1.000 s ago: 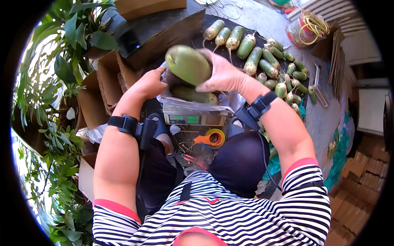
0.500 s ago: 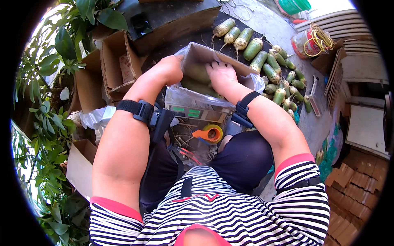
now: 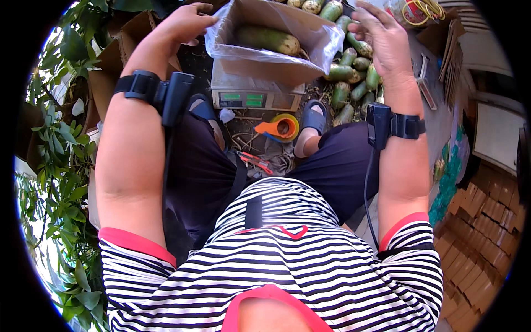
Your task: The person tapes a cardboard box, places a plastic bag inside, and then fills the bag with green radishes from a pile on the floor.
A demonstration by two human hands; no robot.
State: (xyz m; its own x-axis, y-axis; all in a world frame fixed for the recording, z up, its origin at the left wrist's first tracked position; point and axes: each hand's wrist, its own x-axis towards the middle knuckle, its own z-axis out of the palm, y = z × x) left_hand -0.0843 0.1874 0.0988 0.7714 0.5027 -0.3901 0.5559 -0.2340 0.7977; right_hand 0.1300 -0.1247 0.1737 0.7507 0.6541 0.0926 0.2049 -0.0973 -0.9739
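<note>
Box: a cardboard box [image 3: 271, 52] lined with a clear plastic bag [image 3: 221, 41], standing on top of the scale; this is the landmark for all that follows.
Inside the box: one long green-and-pale vegetable [image 3: 268, 39] lies across the bottom, on the bag lining.
Left hand: the left hand [image 3: 185, 25] is at the box's left edge, fingers curled loosely and close together, fingertips touching the bag's rim; whether they actually pinch the plastic cannot be told.
Right hand: the right hand [image 3: 384, 39] is raised just right of the box, clear of it, fingers spread and slightly bent, holding nothing.
Scale: a flat scale [image 3: 257, 94] directly under the box, its green display panel facing the person.
Heap of vegetables: more green vegetables [image 3: 354, 83] lie in a pile on the ground to the right of the box and behind it, beneath the right hand.
Tape: an orange tape dispenser [image 3: 279, 126] on the ground just in front of the scale, on the person's side of the box.
Pliers: a red-handled tool [image 3: 254, 160] a little nearer the person than the tape.
Sandals: two blue sandals [image 3: 314, 116], one either side of the tape, in front of the box.
Wrist bands: black devices strapped on both forearms [image 3: 166, 91].
Empty cartons: brown cartons [image 3: 108, 72] to the left of the box, by leafy plants [image 3: 52, 166].
Rubber bands: a clear tub of coloured bands [image 3: 417, 11] well to the right of the box, behind it.
</note>
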